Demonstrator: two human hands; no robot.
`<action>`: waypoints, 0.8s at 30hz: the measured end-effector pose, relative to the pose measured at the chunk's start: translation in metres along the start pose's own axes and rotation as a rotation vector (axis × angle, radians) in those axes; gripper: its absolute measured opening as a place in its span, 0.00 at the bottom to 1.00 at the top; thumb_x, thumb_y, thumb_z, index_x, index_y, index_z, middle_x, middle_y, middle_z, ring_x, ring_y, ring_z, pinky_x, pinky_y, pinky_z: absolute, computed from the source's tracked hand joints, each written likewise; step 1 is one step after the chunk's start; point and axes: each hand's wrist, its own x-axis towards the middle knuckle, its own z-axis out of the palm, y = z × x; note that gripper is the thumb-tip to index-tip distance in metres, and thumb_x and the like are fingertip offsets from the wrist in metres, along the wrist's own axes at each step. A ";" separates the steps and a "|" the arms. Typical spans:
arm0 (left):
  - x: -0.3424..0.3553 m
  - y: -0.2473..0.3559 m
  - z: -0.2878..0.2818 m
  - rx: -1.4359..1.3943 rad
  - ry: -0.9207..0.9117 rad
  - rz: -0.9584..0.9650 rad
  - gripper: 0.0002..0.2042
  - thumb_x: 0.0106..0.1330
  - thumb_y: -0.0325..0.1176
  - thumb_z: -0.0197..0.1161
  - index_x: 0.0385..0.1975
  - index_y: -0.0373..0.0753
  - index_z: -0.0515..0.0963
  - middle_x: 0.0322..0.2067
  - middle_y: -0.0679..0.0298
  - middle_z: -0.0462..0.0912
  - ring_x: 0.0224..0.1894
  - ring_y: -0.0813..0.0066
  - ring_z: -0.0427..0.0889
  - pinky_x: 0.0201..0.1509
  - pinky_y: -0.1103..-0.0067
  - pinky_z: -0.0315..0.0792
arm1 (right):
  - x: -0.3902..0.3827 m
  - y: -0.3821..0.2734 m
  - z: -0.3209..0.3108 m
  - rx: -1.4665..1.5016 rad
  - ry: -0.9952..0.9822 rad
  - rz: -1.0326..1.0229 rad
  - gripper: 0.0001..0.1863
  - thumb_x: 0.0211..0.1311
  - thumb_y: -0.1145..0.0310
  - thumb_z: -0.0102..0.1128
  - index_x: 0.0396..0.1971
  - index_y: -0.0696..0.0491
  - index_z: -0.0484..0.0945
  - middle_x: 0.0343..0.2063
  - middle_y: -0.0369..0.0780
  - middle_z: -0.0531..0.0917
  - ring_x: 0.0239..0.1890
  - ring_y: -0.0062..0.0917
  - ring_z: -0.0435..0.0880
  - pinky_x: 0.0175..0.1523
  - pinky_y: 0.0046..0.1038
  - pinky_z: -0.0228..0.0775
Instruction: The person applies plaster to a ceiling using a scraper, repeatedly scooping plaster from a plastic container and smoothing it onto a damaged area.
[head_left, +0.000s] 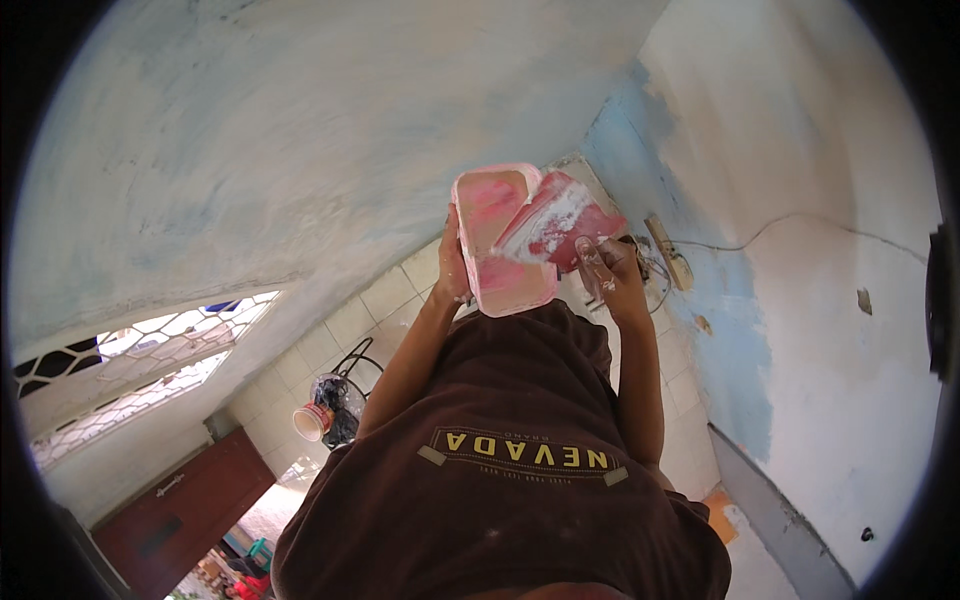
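Note:
My left hand (454,264) grips the left side of a pinkish rectangular plastic tray (515,292), whose inside is smeared with pale filler and red streaks. In my right hand (613,277) is a wide red plastic putty scraper (568,214), coated with white filler. The scraper is tilted over the right side of the tray, its lower left edge overlapping the tray's opening. Whether that edge touches the tray I cannot tell. White smudges mark the fingers of my right hand.
Patchy white and blue walls (330,130) meet in a corner ahead. A loose cable (790,215) runs along the right wall by a wooden strip (668,252). On the tiled floor at left lie a cup-like container (312,421) and a black bag (340,400). A brown door (185,490) is lower left.

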 end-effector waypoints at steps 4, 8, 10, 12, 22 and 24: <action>0.000 0.001 -0.006 0.084 -0.055 -0.104 0.38 0.76 0.64 0.40 0.70 0.36 0.63 0.64 0.55 0.73 0.64 0.62 0.74 0.69 0.63 0.69 | -0.010 0.004 -0.008 -0.073 0.051 -0.104 0.18 0.73 0.60 0.61 0.24 0.55 0.77 0.18 0.31 0.73 0.21 0.13 0.68 0.28 0.21 0.60; 0.004 -0.004 -0.003 0.120 -0.070 -0.156 0.37 0.76 0.64 0.40 0.70 0.36 0.64 0.64 0.55 0.73 0.63 0.62 0.75 0.68 0.63 0.70 | -0.010 0.015 -0.022 0.012 0.087 -0.084 0.20 0.74 0.59 0.59 0.22 0.55 0.74 0.18 0.30 0.72 0.22 0.14 0.68 0.29 0.22 0.62; 0.004 -0.008 -0.004 0.114 -0.091 -0.174 0.36 0.77 0.63 0.40 0.70 0.37 0.64 0.64 0.56 0.73 0.63 0.63 0.75 0.68 0.64 0.70 | -0.011 0.017 -0.025 -0.052 0.104 -0.081 0.21 0.74 0.59 0.58 0.21 0.54 0.73 0.18 0.30 0.71 0.21 0.14 0.67 0.28 0.22 0.60; 0.003 -0.012 -0.007 0.128 -0.117 -0.182 0.35 0.77 0.62 0.40 0.70 0.37 0.64 0.64 0.56 0.73 0.63 0.63 0.75 0.68 0.64 0.70 | -0.013 0.011 -0.019 -0.006 0.150 -0.031 0.17 0.75 0.61 0.57 0.24 0.53 0.74 0.22 0.27 0.71 0.25 0.11 0.65 0.31 0.20 0.56; 0.007 -0.019 -0.008 0.135 -0.168 -0.249 0.34 0.79 0.60 0.38 0.70 0.37 0.64 0.65 0.56 0.73 0.65 0.63 0.74 0.70 0.65 0.67 | 0.020 0.014 -0.042 0.432 0.314 -0.098 0.14 0.74 0.66 0.58 0.50 0.60 0.80 0.41 0.33 0.84 0.41 0.14 0.81 0.42 0.21 0.74; 0.007 -0.017 -0.001 0.201 -0.165 -0.229 0.34 0.79 0.60 0.38 0.70 0.37 0.64 0.65 0.56 0.73 0.64 0.63 0.74 0.70 0.65 0.68 | 0.024 -0.001 -0.038 0.463 0.529 -0.085 0.12 0.73 0.67 0.58 0.48 0.59 0.80 0.40 0.32 0.82 0.39 0.14 0.78 0.41 0.22 0.74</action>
